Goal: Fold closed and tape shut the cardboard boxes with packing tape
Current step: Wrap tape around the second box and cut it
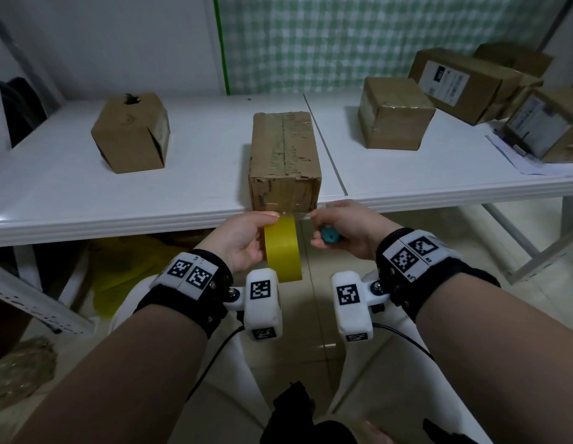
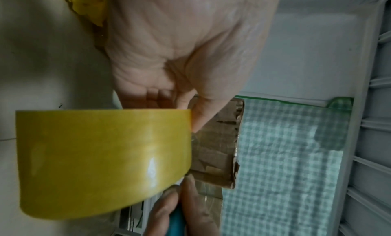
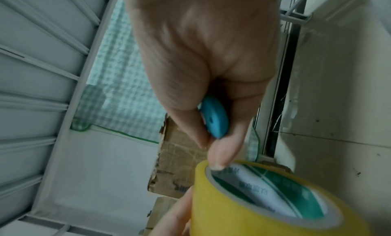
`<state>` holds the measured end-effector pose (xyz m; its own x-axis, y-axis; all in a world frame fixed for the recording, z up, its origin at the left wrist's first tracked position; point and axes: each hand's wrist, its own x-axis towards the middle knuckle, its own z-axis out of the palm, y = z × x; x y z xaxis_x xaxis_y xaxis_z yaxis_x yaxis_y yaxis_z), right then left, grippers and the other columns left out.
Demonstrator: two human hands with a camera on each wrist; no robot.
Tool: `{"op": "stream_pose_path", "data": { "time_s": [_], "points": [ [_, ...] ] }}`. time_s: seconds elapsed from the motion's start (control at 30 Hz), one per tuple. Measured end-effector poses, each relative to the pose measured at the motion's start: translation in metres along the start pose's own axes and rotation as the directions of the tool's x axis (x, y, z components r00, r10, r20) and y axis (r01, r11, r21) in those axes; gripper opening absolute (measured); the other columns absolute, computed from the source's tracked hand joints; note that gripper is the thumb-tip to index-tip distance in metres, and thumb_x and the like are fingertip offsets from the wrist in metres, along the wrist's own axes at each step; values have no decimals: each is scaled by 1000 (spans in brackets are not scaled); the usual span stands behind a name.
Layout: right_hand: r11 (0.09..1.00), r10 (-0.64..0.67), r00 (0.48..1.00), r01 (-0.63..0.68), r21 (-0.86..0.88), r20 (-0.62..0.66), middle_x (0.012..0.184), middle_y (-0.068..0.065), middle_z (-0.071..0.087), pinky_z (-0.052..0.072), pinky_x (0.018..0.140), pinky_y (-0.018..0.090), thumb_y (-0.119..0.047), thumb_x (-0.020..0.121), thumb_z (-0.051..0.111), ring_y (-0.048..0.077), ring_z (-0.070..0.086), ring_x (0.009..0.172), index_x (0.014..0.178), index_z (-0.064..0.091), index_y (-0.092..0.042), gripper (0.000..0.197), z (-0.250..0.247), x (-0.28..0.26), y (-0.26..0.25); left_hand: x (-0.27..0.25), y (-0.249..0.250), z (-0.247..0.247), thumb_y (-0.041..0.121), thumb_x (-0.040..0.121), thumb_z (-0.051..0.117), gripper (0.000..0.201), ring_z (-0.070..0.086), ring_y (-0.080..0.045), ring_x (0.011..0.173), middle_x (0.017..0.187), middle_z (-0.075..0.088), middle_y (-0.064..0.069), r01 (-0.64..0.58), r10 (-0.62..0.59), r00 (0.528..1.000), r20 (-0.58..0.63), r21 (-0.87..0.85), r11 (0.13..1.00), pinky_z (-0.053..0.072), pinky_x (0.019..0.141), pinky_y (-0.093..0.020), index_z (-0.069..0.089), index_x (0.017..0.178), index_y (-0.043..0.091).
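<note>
A worn cardboard box with closed flaps stands at the front edge of the white table, seen also as the box and the box in the wrist views. My left hand grips a yellow roll of packing tape just below the box's near face; a clear strip runs from the roll up to that face. My right hand holds a teal-handled cutter beside the tape, its fingertips close to the roll. The cutter blade is hidden.
A closed box sits at the left of the table, another box at the right. Several labelled boxes are piled at the far right over loose papers. Shelf frames stand at both sides, and a yellow bag lies under the table.
</note>
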<state>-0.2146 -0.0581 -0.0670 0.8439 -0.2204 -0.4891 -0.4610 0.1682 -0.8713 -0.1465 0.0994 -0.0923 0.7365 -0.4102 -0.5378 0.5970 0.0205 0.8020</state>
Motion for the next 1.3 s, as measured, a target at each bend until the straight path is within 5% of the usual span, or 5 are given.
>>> {"op": "stream_pose_path", "data": {
  "time_s": [0.3,0.7,1.0,1.1,1.3],
  "points": [
    [996,-1,999,-4,-89,-51,68,7,55,29,39,18,-11,96,41,13,44,51,91,48,-11,8,-1,-5,-11,3,-1,0,9,91,58,12,64,-20,76,87,66,-11,-8,8,1000,1,-24,1000,52,60,-33,60,103,10],
    [967,-159,985,169,-192,69,102,20,63,58,69,29,4,92,51,23,65,78,116,49,2,23,10,-1,-16,8,-1,-4,14,92,57,24,64,-27,94,104,66,-15,-28,28,999,16,-7,1000,53,84,-42,60,115,8],
    [329,-522,845,323,-887,115,96,11,66,55,70,30,-29,91,60,21,64,75,103,63,-7,25,29,14,-19,12,-1,-11,15,91,59,31,64,-31,101,114,65,-19,-48,47,997,53,11,999,53,85,-43,59,121,6],
    [8,-552,795,309,-951,254,100,12,64,45,72,30,-36,90,58,26,59,88,100,62,-8,30,38,15,-24,14,-3,-13,13,93,54,28,63,-26,91,106,66,-16,-62,61,995,76,20,998,52,81,-40,59,119,6],
    [-302,-481,779,282,-911,401,104,12,63,38,65,31,-33,95,49,30,61,93,107,58,-10,28,49,17,-35,16,-3,-16,9,94,49,23,64,-24,83,94,67,-13,-84,79,992,95,53,995,53,78,-38,61,114,9]
  ]
}}
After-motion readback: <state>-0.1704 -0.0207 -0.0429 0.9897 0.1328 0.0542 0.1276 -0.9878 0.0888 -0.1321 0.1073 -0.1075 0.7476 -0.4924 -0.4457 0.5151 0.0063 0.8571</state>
